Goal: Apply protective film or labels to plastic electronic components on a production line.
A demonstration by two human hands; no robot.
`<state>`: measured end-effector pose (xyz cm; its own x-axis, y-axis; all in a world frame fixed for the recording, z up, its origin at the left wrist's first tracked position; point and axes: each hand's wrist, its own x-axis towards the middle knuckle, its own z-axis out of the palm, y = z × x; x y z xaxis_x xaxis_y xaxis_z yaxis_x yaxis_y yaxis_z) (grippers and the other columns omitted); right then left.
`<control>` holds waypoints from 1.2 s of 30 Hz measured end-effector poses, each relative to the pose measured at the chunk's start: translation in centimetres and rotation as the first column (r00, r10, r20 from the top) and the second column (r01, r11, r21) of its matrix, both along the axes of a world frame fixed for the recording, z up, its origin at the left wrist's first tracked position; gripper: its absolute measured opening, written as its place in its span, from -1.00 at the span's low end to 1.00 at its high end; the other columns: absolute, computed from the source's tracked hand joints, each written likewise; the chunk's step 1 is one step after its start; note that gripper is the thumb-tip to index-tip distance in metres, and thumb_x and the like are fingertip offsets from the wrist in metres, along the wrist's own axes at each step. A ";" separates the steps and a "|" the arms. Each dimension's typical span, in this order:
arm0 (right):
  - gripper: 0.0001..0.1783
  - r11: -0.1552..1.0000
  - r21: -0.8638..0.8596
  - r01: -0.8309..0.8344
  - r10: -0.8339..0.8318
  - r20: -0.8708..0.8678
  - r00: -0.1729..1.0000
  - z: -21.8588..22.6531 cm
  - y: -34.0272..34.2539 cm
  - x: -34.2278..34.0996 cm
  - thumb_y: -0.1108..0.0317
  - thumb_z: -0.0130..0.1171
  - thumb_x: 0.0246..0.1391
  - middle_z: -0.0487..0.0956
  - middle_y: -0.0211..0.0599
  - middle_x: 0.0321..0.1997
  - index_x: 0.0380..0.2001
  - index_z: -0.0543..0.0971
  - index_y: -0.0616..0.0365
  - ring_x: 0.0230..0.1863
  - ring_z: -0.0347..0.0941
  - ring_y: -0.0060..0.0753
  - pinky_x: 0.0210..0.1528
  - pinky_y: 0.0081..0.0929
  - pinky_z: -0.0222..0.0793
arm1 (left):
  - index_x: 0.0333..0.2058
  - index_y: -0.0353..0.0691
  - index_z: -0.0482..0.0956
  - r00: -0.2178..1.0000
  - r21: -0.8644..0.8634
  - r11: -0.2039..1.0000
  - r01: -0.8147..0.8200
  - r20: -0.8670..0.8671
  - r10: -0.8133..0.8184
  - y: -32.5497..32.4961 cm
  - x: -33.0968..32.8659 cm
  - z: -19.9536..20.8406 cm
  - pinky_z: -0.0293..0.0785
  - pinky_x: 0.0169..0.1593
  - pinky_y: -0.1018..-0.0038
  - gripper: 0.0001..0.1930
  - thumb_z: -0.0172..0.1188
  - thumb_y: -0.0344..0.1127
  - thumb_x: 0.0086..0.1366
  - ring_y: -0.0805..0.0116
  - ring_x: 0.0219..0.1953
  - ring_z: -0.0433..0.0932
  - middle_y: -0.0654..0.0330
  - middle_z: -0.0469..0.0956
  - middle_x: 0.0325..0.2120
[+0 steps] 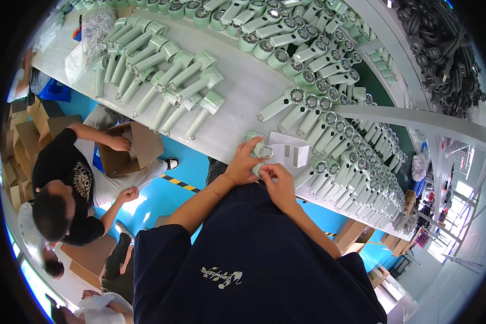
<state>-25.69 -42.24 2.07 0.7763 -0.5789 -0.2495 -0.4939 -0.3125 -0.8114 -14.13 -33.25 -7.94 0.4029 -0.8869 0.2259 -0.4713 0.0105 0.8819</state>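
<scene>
At the near edge of the white table, my left hand (243, 164) is closed around a pale green handheld fan (262, 152), and its fingers cover much of it. My right hand (278, 183) is pinched at the fan's near end, close to my body. What its fingertips grip there is too small to make out. Just right of the fan lies a white folded card or opened carton (287, 150) with slots in it. Beyond and to the right, many similar green handheld fans (294, 97) lie in dense rows.
More fans (173, 81) are heaped on the far left of the table (235, 100). A grey metal rail (410, 121) crosses above the right side, below bundled dark cables (443, 48). At left, a co-worker (65, 183) reaches to an open cardboard box (146, 146).
</scene>
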 end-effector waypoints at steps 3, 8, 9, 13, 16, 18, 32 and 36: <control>-0.88 1.000 -0.010 0.017 -0.017 0.016 1.000 0.0 0.1 0.1 0.44 0.20 0.03 0.52 -0.25 -0.43 -0.33 0.54 0.21 -0.49 0.48 -0.35 -0.41 -0.48 0.39 | -0.14 0.00 0.58 1.000 0.011 1.000 0.001 -0.011 0.000 0.0 0.1 0.0 0.11 0.17 0.13 -0.45 0.40 -0.20 -0.25 0.00 0.22 0.18 -0.04 0.15 0.19; -0.88 0.999 -0.021 0.029 -0.029 0.020 0.999 -0.1 0.1 0.2 0.44 0.20 0.03 0.52 -0.25 -0.42 -0.33 0.54 0.22 -0.48 0.49 -0.34 -0.41 -0.48 0.40 | -0.14 0.00 0.59 1.000 0.018 1.000 0.004 -0.009 -0.004 -0.1 0.1 -0.1 0.09 0.18 0.12 -0.45 0.40 -0.20 -0.25 0.01 0.23 0.17 -0.04 0.15 0.19; -0.88 0.999 -0.017 0.031 -0.031 0.018 0.999 -0.1 0.1 0.2 0.44 0.20 0.03 0.53 -0.25 -0.41 -0.33 0.54 0.22 -0.48 0.49 -0.35 -0.40 -0.49 0.40 | -0.14 -0.01 0.59 1.000 0.016 1.000 0.003 -0.015 -0.003 -0.1 0.1 -0.1 0.09 0.18 0.13 -0.45 0.39 -0.20 -0.25 0.01 0.23 0.17 -0.04 0.15 0.19; -0.87 0.996 0.042 0.077 -0.077 0.000 0.997 -0.3 0.1 0.2 0.45 0.21 0.03 0.55 -0.24 -0.39 -0.33 0.54 0.23 -0.46 0.50 -0.35 -0.39 -0.49 0.41 | -0.13 -0.01 0.58 1.000 0.012 1.000 0.005 -0.013 -0.005 -0.1 0.1 -0.1 0.08 0.19 0.13 -0.46 0.38 -0.20 -0.22 0.02 0.24 0.16 -0.04 0.15 0.19; -0.88 0.997 0.034 0.063 -0.063 0.001 0.998 -0.3 0.1 0.1 0.46 0.21 0.02 0.56 -0.24 -0.38 -0.33 0.54 0.23 -0.46 0.51 -0.36 -0.38 -0.50 0.42 | -0.13 -0.02 0.58 1.000 0.018 1.000 0.011 -0.022 -0.011 0.0 0.0 -0.1 0.07 0.19 0.13 -0.47 0.38 -0.20 -0.21 0.02 0.24 0.15 -0.04 0.15 0.19; -0.88 0.998 0.028 0.056 -0.056 0.001 0.998 -0.2 0.1 0.0 0.46 0.20 0.02 0.56 -0.24 -0.38 -0.33 0.54 0.23 -0.46 0.51 -0.36 -0.38 -0.49 0.42 | -0.13 -0.01 0.58 1.000 0.015 1.000 0.011 -0.026 -0.010 0.0 0.0 0.0 0.07 0.19 0.13 -0.47 0.37 -0.19 -0.21 0.03 0.24 0.15 -0.04 0.15 0.19; -0.90 0.998 -0.068 0.012 -0.010 0.028 1.000 -0.2 0.4 0.1 0.47 0.20 0.01 0.52 -0.24 -0.38 -0.35 0.54 0.20 -0.41 0.49 -0.31 -0.37 -0.47 0.41 | -0.14 -0.01 0.59 1.000 0.020 1.000 -0.007 -0.022 0.007 -0.1 0.1 0.0 0.06 0.19 0.11 -0.49 0.37 -0.15 -0.19 0.02 0.24 0.15 -0.04 0.14 0.19; -0.90 0.976 -0.216 -0.013 0.027 0.062 0.998 -0.9 0.7 -0.2 0.50 0.20 0.00 0.50 -0.25 -0.30 -0.35 0.55 0.19 -0.35 0.48 -0.29 -0.33 -0.46 0.42 | -0.15 -0.02 0.59 1.000 0.019 1.000 -0.009 -0.016 0.009 -0.3 0.1 0.1 0.08 0.18 0.12 -0.51 0.36 -0.15 -0.16 -0.02 0.21 0.19 -0.05 0.14 0.20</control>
